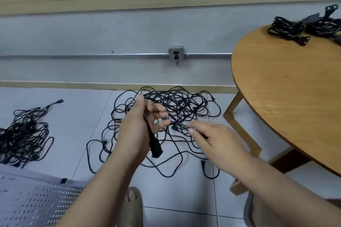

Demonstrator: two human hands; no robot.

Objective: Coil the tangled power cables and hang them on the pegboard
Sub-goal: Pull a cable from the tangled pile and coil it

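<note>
Head view: one cable [175, 120] is up off the floor and strung between my two hands. My left hand [136, 129] grips it near its end, thumb up and fingers curled loosely about it, so the plug end [156, 148] hangs below the palm. My right hand [214, 140] pinches the same cable between thumb and forefinger, a little further along, just right of the left hand. Past the hands the cable is lost in the tangle [186, 101], which lies on the floor tiles by the wall, below the hands. A second heap [24, 131] lies well apart on the left. The pegboard [36, 199] shows at lower left, with nothing hung on the part I can see. On the round table [286, 97] at right, some coils [287, 27] sit near the far edge, and they look finished.

I judge the step in hand to be the start of a coil: the free end is found and no loop is made yet. The next move calls for the right hand to slide along the cable, draw slack out of the tangle and bring it back to the left hand as the first loop. I would pull gently, since the line probably runs under others and a hard tug could tighten the knot.
</note>
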